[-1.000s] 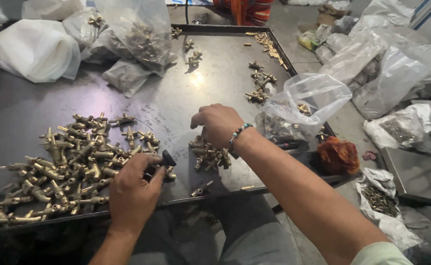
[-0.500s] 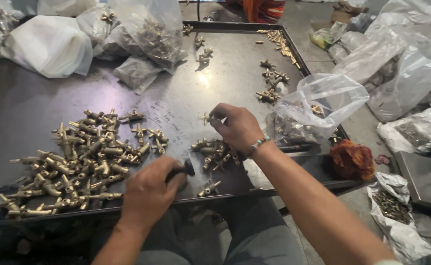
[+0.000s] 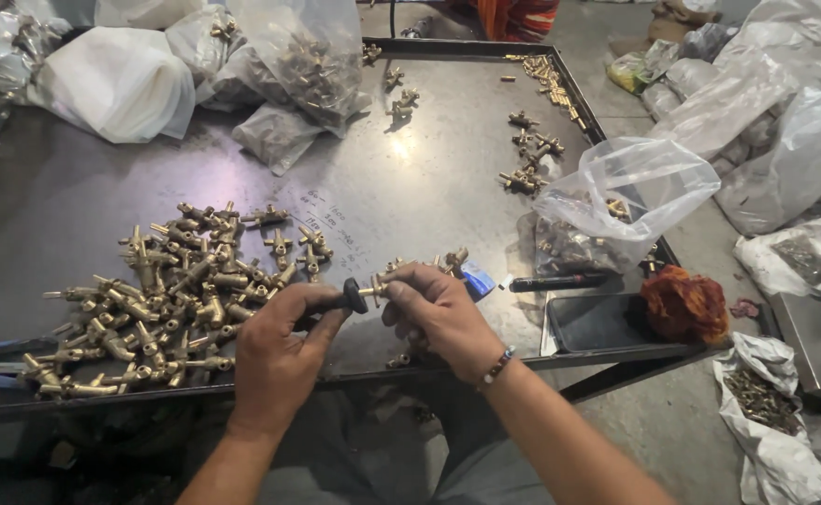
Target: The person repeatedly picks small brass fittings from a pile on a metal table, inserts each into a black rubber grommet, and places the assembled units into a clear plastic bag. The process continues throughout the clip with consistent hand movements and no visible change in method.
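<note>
My left hand point(image 3: 278, 348) pinches a small black knob point(image 3: 352, 295) at the near edge of a dark metal tray table point(image 3: 410, 187). My right hand point(image 3: 437, 311) grips a small brass valve fitting point(image 3: 384, 281) whose stem meets the knob. Both hands are together just above the tray's front rim. A large pile of brass valve fittings point(image 3: 163, 290) lies left of my left hand. A few more brass pieces point(image 3: 453, 258) sit just behind my right hand.
A clear plastic bag point(image 3: 616, 201) holding brass parts lies open at the tray's right edge. A black marker point(image 3: 555, 281), a dark phone point(image 3: 597, 323) and an orange-red cloth point(image 3: 684, 304) sit nearby. White and clear bags point(image 3: 116, 79) crowd the far left; more bags lie on the floor at right.
My right hand picked a brass fitting from the small heap and drew it toward me. My left hand brought the black knob up to meet it.
</note>
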